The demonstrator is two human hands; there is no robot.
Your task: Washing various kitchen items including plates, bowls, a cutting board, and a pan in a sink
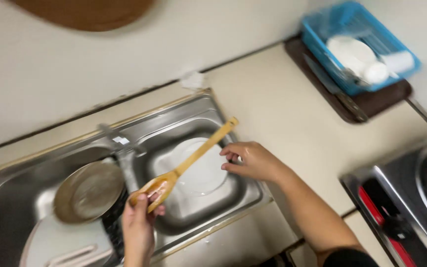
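My left hand (138, 223) closes its fingers around the bowl end of a long pale wooden spoon (186, 164), whose wet, orange-tinted bowl sits in my fingertips while the straight handle slants up and to the right, ending above the far rim of the stainless-steel double sink (193, 111). The spoon is held in the air over the right basin, crossing above a round white plate (204, 174) that lies flat on the basin floor. My right hand (250, 160) reaches in from the right, fingers curled over the plate's right edge; whether they actually pinch the rim or merely rest on it, I cannot tell through the motion blur. In the left basin lies a round, dull metal pan lid (89, 191), tilted, just left of my left hand, with a grey tap (122, 148) standing on the divider between the basins. Well apart, at the upper right on the cream worktop (273, 104), a blue plastic basket (317, 34) holding white crockery stands on a dark brown tray (376, 101). A metal gas hob (406, 193) occupies the lower right corner.
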